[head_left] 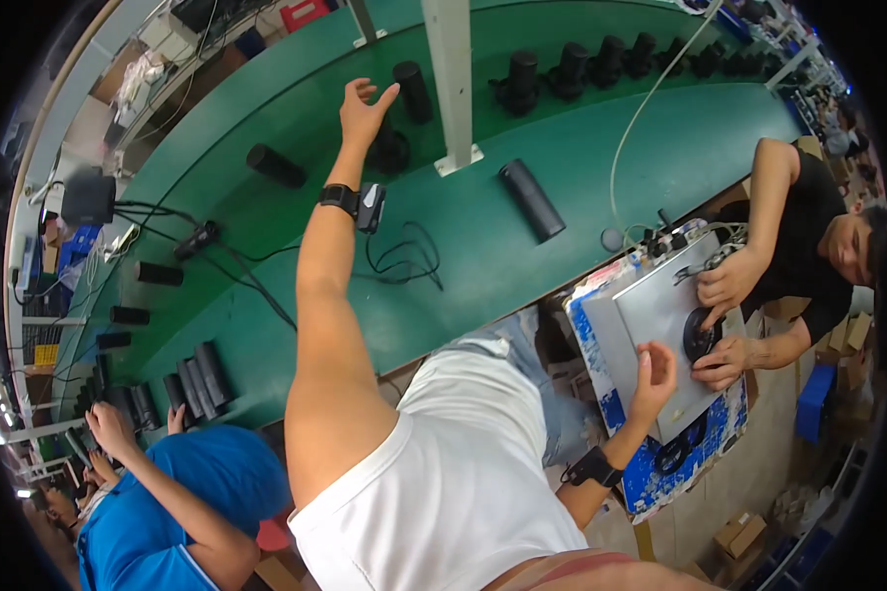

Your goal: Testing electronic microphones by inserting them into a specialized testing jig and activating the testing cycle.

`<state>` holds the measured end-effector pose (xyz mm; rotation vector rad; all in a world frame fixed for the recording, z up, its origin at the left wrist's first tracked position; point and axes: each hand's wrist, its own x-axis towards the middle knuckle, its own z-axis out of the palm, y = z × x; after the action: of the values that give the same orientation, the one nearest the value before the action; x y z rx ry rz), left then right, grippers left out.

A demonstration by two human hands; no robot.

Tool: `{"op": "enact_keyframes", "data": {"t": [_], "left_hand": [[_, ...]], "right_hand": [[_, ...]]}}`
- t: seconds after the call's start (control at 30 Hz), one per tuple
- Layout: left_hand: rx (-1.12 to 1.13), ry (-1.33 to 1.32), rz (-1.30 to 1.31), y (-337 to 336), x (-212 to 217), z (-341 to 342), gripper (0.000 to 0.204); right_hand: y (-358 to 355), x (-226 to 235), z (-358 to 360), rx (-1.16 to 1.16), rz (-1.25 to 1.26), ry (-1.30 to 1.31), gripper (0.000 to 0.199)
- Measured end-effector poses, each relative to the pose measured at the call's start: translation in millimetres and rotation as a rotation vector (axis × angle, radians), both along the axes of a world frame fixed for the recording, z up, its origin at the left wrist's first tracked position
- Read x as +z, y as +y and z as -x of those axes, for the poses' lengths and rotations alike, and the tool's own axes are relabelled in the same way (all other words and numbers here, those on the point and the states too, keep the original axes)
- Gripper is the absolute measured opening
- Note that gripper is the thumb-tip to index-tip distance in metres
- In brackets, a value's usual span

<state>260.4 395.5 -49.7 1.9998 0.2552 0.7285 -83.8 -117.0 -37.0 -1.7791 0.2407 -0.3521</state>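
My left hand (365,113) reaches far over the green bench, thumb and fingers apart, with nothing in it. Just right of its thumb is a black cylinder (414,92), apart from the hand as far as I can see. A dark rounded part (391,151) shows behind my wrist. Another black cylinder (275,165) lies to the left, and a longer black tube (532,200) lies to the right near the bench's front. My right hand (652,382) hovers open and empty beside a grey metal box (650,315), fingers loosely bent.
A co-worker's hands (724,364) hold a black round part (701,335) at the box. On the left, a person in blue (182,492) works by several black tubes (202,379). A white post (450,84) rises from the bench. Black cables (251,286) cross it; dark parts (572,71) line the back.
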Motion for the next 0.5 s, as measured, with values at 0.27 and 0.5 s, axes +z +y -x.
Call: {"op": "enact_keyframes", "data": {"t": [0.27,0.5], "left_hand": [[-0.605,0.474,-0.669,16,1,-132,0.086],[-0.147,0.338,-0.749,-20,40,-92,0.045]], "right_hand": [[-11,3,6,-0.053,-0.196,-0.08,0.02],[10,5,2,-0.094,-0.118,-0.047,0.019]]}}
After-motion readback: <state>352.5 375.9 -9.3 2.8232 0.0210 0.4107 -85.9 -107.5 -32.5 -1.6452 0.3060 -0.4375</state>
